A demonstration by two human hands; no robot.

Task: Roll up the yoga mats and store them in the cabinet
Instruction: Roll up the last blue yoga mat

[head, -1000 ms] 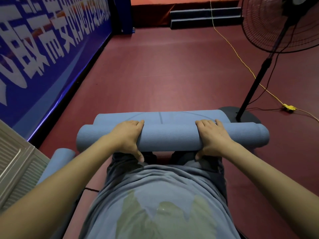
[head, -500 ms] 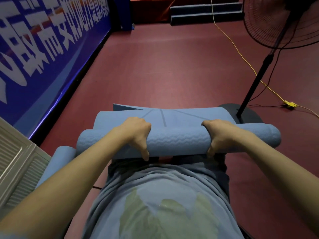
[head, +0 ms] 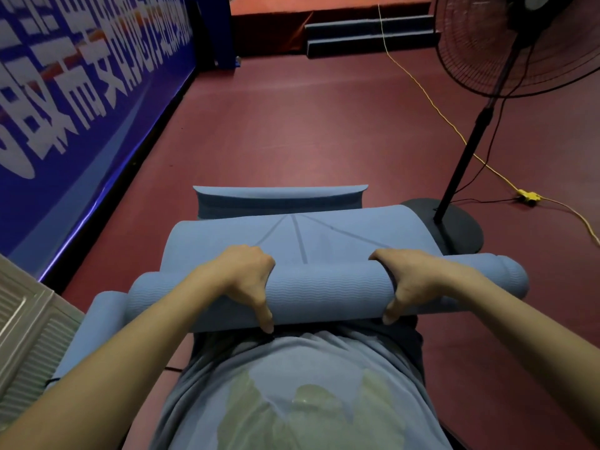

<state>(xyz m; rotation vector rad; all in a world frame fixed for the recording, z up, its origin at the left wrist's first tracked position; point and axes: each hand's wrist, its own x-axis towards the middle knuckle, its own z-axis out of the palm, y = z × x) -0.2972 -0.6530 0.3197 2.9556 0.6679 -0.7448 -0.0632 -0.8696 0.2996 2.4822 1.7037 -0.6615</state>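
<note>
A blue yoga mat point(head: 328, 293) is rolled into a thick tube across my front, held up off the floor. My left hand point(head: 246, 280) grips the roll left of its middle, fingers over the top and thumb down the near side. My right hand point(head: 406, 280) grips it right of the middle in the same way. The unrolled tail of the mat point(head: 292, 235) hangs over the far side, and its end point(head: 279, 198) curls up on the red floor. A second rolled blue mat point(head: 91, 332) lies at the lower left beside a light louvred cabinet point(head: 22, 345).
A standing fan's round black base point(head: 454, 225) and pole point(head: 470, 151) stand just right of the mat. A yellow cable point(head: 431, 105) with a plug point(head: 529, 195) crosses the floor on the right. A blue banner wall point(head: 81, 92) runs along the left. Steps point(head: 367, 34) lie far ahead.
The roll has risen and come closer to me, with more of the mat's tail now showing beyond it. My fingers have curled tighter round the roll.
</note>
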